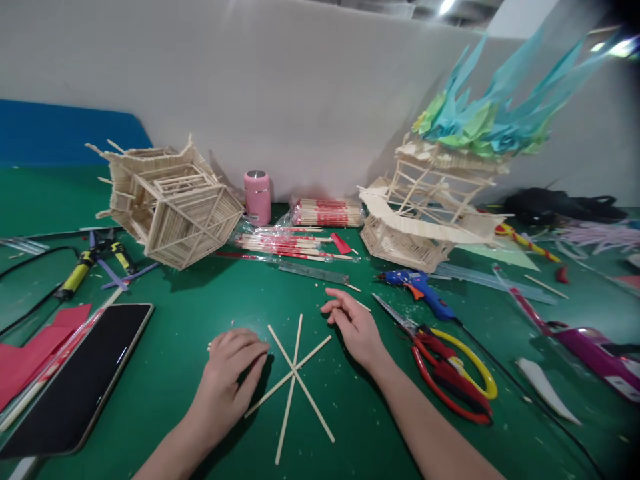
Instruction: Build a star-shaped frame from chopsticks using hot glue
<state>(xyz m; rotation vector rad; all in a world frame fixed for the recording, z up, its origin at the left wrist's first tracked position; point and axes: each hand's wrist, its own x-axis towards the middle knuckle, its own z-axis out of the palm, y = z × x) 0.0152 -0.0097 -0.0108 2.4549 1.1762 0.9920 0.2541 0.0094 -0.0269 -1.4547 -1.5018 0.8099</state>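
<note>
Three thin wooden sticks (314,407) lie crossed at their middles as a six-armed star on the green table (200,313). My left hand (235,370) rests left of the star, fingers curled downward; a small pale stick end shows beside its knuckles, and what lies under the fingers is hidden. To the upper right of the star is my right hand (353,327), its fingers loosely bent and partly apart, with nothing visible between them. A pale stick end shows just behind that hand, near the clear ruler-like strip (313,272).
Scissors (400,313), red-handled pliers (450,380) and a blue glue gun (420,290) lie right. A phone (80,380) is left. Behind stand two stick models (195,220) (410,230), a pink bottle (257,199) and packs of sticks (327,212). A magenta glue gun (595,353) lies far right.
</note>
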